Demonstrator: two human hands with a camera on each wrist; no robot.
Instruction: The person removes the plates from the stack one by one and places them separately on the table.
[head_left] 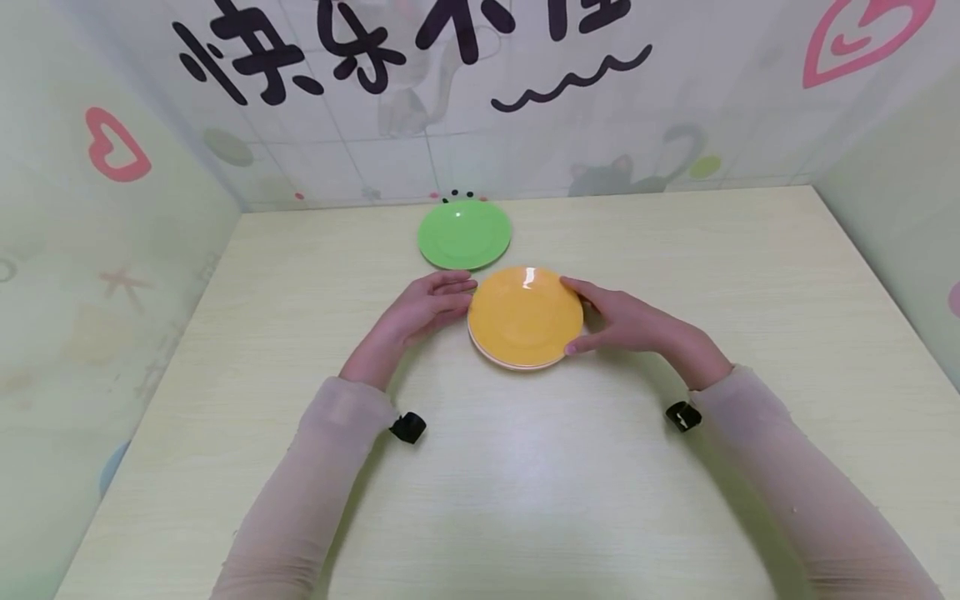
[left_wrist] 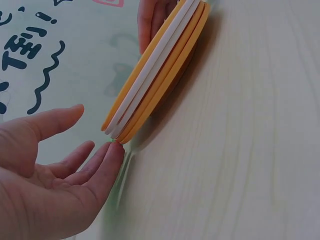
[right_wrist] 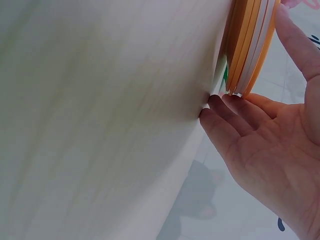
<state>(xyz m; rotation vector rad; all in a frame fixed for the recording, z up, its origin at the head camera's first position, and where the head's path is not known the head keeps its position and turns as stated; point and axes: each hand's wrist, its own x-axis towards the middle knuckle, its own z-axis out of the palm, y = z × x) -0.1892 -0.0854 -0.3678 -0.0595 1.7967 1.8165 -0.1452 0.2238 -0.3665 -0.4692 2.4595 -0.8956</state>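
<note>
A stack of orange and white plates (head_left: 525,317) sits near the middle of the table, an orange plate on top. Its layered rims show in the left wrist view, with white plates (left_wrist: 145,75) between orange ones. My left hand (head_left: 431,307) is at the stack's left side, fingertips touching the lower rim and thumb raised apart. On the right side, my right hand (head_left: 630,321) spans the edge, thumb at the near rim and index finger farther back. Its lower fingertips (right_wrist: 212,117) rest at the tabletop beside the stack.
A green plate (head_left: 465,235) lies behind the stack, close to the back wall (head_left: 360,167). Printed walls border the pale wood table (head_left: 480,500) at the back and both sides. Dark wrist cameras (head_left: 408,427) hang below both sleeves.
</note>
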